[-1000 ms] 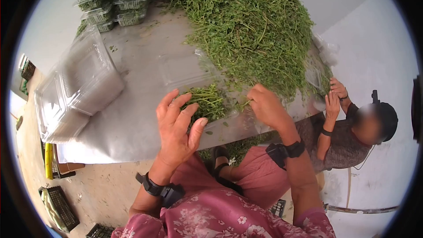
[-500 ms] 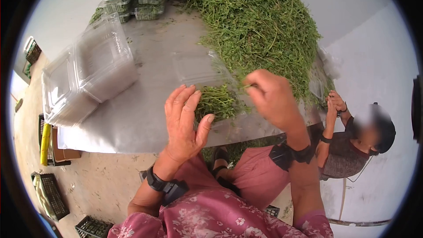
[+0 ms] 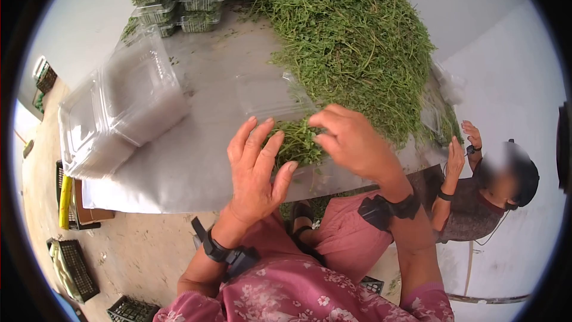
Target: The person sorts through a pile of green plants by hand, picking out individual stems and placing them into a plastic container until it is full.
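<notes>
A small heap of leafy green stems (image 3: 300, 149) lies in a clear plastic clamshell box whose raised lid (image 3: 262, 95) rests on the table beyond. My left hand (image 3: 253, 164) is open, fingers spread, against the left side of this heap. At its right side, my right hand (image 3: 348, 143) curls in with thumb and fingertips closed around green stems at the heap's edge. How much it grips is partly hidden. Beyond my right hand rises a big pile of loose greens (image 3: 351, 48).
Stacked empty clamshells (image 3: 122, 104) stand at the table's left. Filled boxes (image 3: 179, 0) are piled at the back left. On the right, a co-worker (image 3: 476, 203) has both hands raised by the table edge. Black crates (image 3: 77, 268) sit on the floor at left.
My right hand has moved left and slightly down, from the big pile's edge to the small heap. My left hand stays beside the heap. The co-worker's hands have moved apart.
</notes>
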`<state>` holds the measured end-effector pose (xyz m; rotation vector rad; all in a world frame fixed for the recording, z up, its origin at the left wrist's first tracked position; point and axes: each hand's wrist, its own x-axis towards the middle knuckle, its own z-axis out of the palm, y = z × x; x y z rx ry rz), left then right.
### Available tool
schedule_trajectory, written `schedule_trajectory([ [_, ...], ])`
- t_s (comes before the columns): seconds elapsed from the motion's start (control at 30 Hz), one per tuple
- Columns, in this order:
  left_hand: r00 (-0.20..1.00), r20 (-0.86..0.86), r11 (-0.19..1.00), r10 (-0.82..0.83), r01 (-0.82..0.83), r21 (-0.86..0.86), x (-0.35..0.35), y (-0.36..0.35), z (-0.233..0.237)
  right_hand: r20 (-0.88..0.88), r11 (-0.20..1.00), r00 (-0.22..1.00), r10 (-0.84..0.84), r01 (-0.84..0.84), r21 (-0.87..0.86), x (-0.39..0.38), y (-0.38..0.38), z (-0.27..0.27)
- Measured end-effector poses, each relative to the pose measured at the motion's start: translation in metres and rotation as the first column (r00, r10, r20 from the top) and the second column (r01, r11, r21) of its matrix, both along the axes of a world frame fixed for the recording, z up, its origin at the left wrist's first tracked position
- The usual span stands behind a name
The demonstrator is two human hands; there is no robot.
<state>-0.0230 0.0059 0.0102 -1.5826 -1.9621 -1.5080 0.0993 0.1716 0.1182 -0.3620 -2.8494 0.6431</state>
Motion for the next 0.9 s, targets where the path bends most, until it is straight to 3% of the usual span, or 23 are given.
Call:
schedule_trajectory([
  [0.17, 0.998, -0.055, 0.997, -0.036, 0.031, -0.075, 0.002, 0.003, 0.002, 0.032, 0.995, 0.995, 0.100, -0.100, 0.005, -0.014, -0.003, -0.056],
  [0.27, 0.995, -0.082, 0.988, -0.063, 0.051, -0.143, 0.002, 0.008, 0.002, 0.091, 0.998, 0.994, 0.060, -0.056, -0.042, -0.011, -0.008, -0.040],
  [0.37, 0.994, -0.089, 0.985, -0.058, 0.042, -0.165, 0.002, 0.007, 0.002, -0.133, 0.995, 0.989, 0.067, -0.076, -0.065, 0.003, 0.004, -0.038],
  [0.47, 0.995, -0.092, 0.985, -0.047, 0.031, -0.170, 0.003, 0.006, 0.003, -0.111, 1.000, 0.994, -0.012, 0.010, -0.022, 0.033, 0.028, -0.005],
  [0.53, 0.995, -0.089, 0.985, -0.044, 0.029, -0.170, 0.003, 0.006, 0.003, -0.168, 0.986, 0.975, -0.147, 0.157, 0.049, 0.062, 0.054, 0.000],
  [0.67, 0.996, -0.086, 0.987, -0.034, 0.020, -0.159, 0.004, 0.006, 0.003, -0.042, 0.800, 0.803, -0.594, 0.595, 0.078, 0.130, 0.109, -0.005],
  [0.77, 0.996, -0.089, 0.988, -0.030, 0.016, -0.155, 0.004, 0.005, 0.002, 0.033, 0.702, 0.706, -0.708, 0.697, 0.149, 0.168, 0.143, -0.029],
  [0.9, 0.994, -0.103, 0.988, -0.030, 0.014, -0.151, 0.004, 0.006, 0.003, -0.034, 0.704, 0.713, -0.700, 0.698, 0.131, 0.182, 0.150, -0.066],
])
